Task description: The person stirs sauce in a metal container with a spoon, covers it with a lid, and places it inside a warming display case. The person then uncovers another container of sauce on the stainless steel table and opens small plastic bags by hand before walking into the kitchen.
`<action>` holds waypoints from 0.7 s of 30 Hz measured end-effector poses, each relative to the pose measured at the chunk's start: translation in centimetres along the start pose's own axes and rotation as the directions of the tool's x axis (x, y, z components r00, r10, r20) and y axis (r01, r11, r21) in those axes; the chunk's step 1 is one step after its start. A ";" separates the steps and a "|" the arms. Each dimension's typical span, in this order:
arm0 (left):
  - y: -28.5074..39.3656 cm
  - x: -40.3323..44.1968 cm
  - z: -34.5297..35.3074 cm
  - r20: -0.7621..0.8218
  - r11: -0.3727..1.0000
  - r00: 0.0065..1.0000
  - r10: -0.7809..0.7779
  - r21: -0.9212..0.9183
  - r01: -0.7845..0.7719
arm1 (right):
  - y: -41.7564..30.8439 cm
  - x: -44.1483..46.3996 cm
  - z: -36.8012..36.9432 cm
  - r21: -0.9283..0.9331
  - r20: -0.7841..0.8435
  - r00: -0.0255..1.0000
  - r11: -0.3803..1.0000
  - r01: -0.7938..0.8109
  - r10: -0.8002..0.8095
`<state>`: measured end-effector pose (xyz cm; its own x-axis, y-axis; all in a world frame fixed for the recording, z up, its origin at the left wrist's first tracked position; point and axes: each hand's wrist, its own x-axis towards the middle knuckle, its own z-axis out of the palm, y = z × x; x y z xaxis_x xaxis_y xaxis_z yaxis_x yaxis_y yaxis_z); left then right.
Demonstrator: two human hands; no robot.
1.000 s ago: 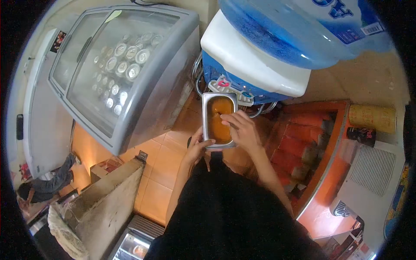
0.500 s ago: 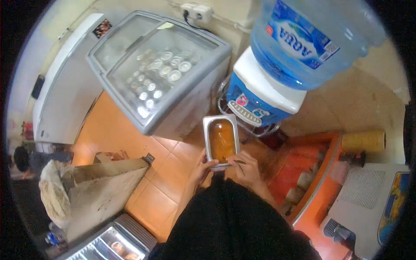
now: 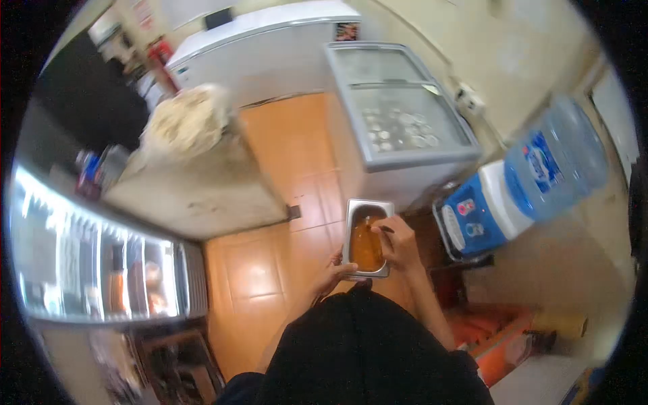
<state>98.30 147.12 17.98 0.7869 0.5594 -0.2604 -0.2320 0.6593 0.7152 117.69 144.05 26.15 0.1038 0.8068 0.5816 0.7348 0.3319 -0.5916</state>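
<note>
A rectangular steel food pan (image 3: 370,202) holding an orange-brown sauce (image 3: 366,248) is held out in front of my body. My left hand (image 3: 334,274) grips its near left corner, thumb over the rim. Above the pan's right side, my right hand (image 3: 399,241) is closed round a thin, dark-handled utensil (image 3: 385,229). The utensil points into the pan, and its end is too blurred to tell its kind.
Ahead stands a glass-topped chest freezer (image 3: 405,158) with a white chest freezer (image 3: 283,64) behind. A water dispenser (image 3: 482,202) is at right. On the left are a counter (image 3: 202,196) bearing a plastic-covered pale mass (image 3: 189,121) and a lit display fridge (image 3: 101,256). Orange floor tiles (image 3: 253,266) lie between.
The view has swung left, so the freezer and dispenser now sit further right. My right hand has moved from the pan's near edge up along its right side with the utensil.
</note>
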 end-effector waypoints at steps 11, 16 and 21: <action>1.2 -35.8 -7.8 -0.516 0.875 0.763 0.389 -0.052 -0.482 | -28.8 -9.0 17.3 0.411 0.424 0.852 0.904 0.122 -0.307; -1.8 -50.7 -9.3 -0.747 0.768 0.489 0.451 0.046 -0.638 | -41.1 -13.6 26.3 0.719 0.409 0.669 0.671 0.183 -0.621; -6.3 -62.0 -12.1 -0.885 0.587 0.149 0.441 0.159 -0.794 | -54.3 -16.9 36.7 0.886 0.339 0.455 0.442 0.142 -0.824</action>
<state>44.02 114.39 21.76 -0.4914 0.8187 -0.2971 -0.6698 -0.1372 0.7297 51.46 130.39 27.94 -0.7851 0.2587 0.5627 -0.2539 0.6942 -0.6735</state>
